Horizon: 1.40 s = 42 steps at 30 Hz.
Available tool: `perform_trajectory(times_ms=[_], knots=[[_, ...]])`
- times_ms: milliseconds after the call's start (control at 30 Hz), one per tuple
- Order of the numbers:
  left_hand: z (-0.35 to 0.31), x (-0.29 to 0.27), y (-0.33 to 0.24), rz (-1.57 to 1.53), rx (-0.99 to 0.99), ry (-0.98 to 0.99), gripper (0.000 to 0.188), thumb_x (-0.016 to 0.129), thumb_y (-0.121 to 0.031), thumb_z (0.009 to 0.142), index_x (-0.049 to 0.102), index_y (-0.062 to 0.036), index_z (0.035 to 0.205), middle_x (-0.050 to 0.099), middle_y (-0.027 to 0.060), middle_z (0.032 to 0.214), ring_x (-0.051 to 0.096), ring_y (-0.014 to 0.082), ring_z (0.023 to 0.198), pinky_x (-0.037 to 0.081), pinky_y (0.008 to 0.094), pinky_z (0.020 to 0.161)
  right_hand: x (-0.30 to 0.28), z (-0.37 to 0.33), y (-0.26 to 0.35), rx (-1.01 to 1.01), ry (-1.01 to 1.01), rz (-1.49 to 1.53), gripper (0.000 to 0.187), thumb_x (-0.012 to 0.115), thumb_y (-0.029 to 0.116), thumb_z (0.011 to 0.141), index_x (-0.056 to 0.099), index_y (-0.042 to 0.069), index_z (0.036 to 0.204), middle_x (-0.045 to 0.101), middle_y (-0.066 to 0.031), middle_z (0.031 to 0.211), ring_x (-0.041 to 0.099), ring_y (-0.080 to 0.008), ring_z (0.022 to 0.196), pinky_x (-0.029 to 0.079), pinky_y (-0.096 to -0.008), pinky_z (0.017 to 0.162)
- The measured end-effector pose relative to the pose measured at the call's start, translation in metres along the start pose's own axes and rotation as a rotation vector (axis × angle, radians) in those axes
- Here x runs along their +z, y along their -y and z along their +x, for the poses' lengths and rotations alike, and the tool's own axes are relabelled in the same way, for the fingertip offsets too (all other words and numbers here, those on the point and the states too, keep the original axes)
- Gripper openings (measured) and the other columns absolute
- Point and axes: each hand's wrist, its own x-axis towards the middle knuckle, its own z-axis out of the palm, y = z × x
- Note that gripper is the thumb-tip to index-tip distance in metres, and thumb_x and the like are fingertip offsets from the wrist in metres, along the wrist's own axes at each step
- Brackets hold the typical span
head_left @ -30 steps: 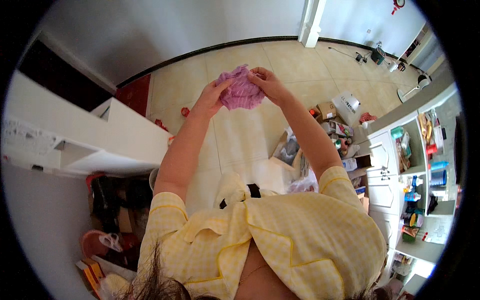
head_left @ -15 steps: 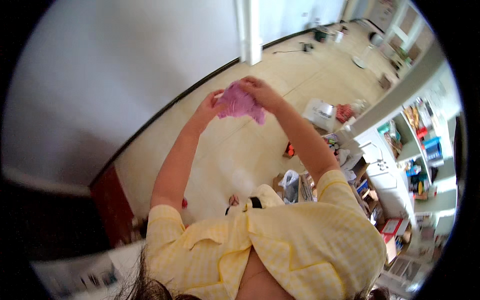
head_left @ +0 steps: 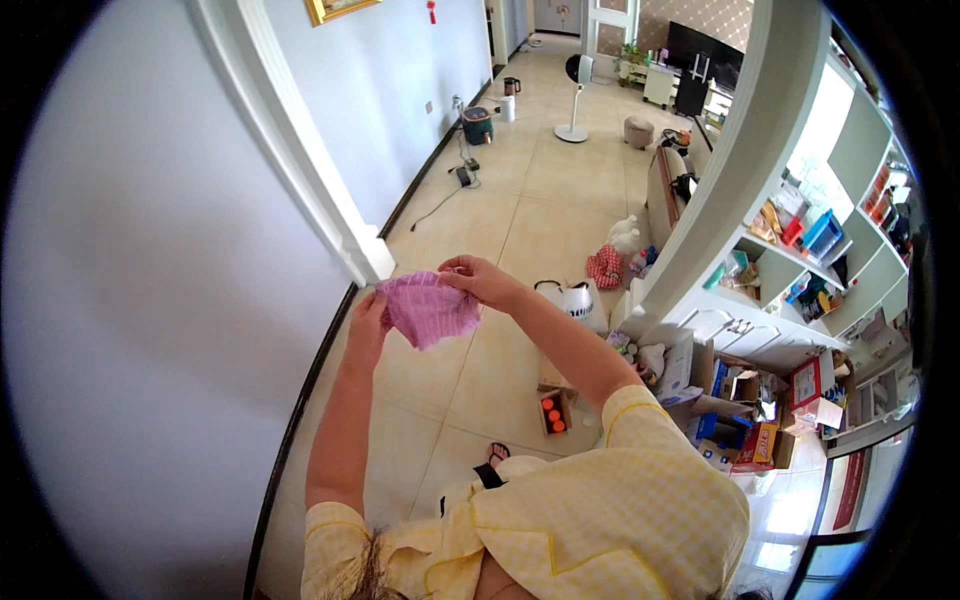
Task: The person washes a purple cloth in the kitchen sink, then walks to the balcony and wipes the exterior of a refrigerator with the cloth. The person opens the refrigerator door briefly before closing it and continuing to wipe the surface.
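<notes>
A crinkled pinkish-purple cloth (head_left: 430,312) hangs stretched between my two hands, above the floor and out in front of me. Its exact kind cannot be made out. My left hand (head_left: 369,318) pinches it by the left edge. Along its upper right corner, my right hand (head_left: 482,281) grips it with bent fingers. The lower edge droops freely, and both forearms reach forward from short yellow checked sleeves.
A white door frame (head_left: 345,235) and wall run along my left. To the right are open cardboard boxes (head_left: 745,410), a small box of orange-topped things (head_left: 553,413), a white bag (head_left: 577,303) and filled shelves (head_left: 800,245). Further off stands a white fan (head_left: 573,105).
The view has turned, bringing the passage and the room beyond into sight. The cloth, still in both hands, now sits lower in view and is spread wider.
</notes>
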Motion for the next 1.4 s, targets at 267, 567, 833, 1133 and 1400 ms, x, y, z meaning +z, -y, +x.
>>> perform_trajectory(times_ms=[267,567,833,1133,1400], knots=[[0.223,0.008,-0.025,0.066,-0.072,0.107,0.03,0.049,-0.024,0.092,0.054,-0.0016,0.11,0.061,0.0061,0.1,0.06,0.0149,0.089,0.048,0.0295,0.075,-0.123,0.18,0.017,-0.083,-0.319,-0.175,0.03,0.065,0.017,0.082,0.056,0.001,0.106,0.059,-0.0019,0.085,0.054,-0.0075,0.071,0.046,-0.0227,0.06],[0.511,0.06,-0.023,0.155,-0.178,0.477,0.035,0.048,-0.028,0.092,0.053,-0.0014,0.114,0.06,0.0047,0.104,0.058,0.0138,0.092,0.046,0.0297,0.078,-0.298,0.326,0.057,-0.096,-0.699,-0.356,0.023,0.061,0.016,0.084,0.057,-0.002,0.098,0.06,-0.0061,0.08,0.056,-0.0112,0.067,0.048,-0.0257,0.056],[0.709,0.201,0.021,0.073,-0.3,0.662,0.027,0.047,-0.024,0.092,0.056,-0.0044,0.108,0.062,0.0028,0.098,0.059,0.0134,0.087,0.047,0.0295,0.075,-0.47,0.364,0.078,-0.106,-1.011,-0.245,0.025,0.056,0.02,0.088,0.055,-0.003,0.098,0.06,-0.0072,0.078,0.06,-0.0134,0.065,0.055,-0.0284,0.055],[0.888,0.382,0.066,0.07,-0.334,0.771,0.028,0.044,-0.021,0.093,0.053,0.0002,0.11,0.061,0.0072,0.101,0.06,0.0165,0.088,0.048,0.03,0.077,-0.684,0.396,0.141,-0.053,-1.136,-0.074,0.031,0.056,0.027,0.089,0.056,-0.002,0.101,0.06,-0.0069,0.079,0.06,-0.0128,0.068,0.054,-0.0279,0.059],[1.056,0.538,0.118,0.263,-0.378,0.903,0.036,0.054,-0.025,0.089,0.052,0.0005,0.114,0.061,0.0053,0.101,0.059,0.0153,0.089,0.048,0.0305,0.075,-0.899,0.459,0.139,-0.128,-1.07,-0.247,0.028,0.06,0.013,0.085,0.054,-0.001,0.109,0.061,-0.0051,0.086,0.06,-0.0116,0.074,0.053,-0.0265,0.063]])
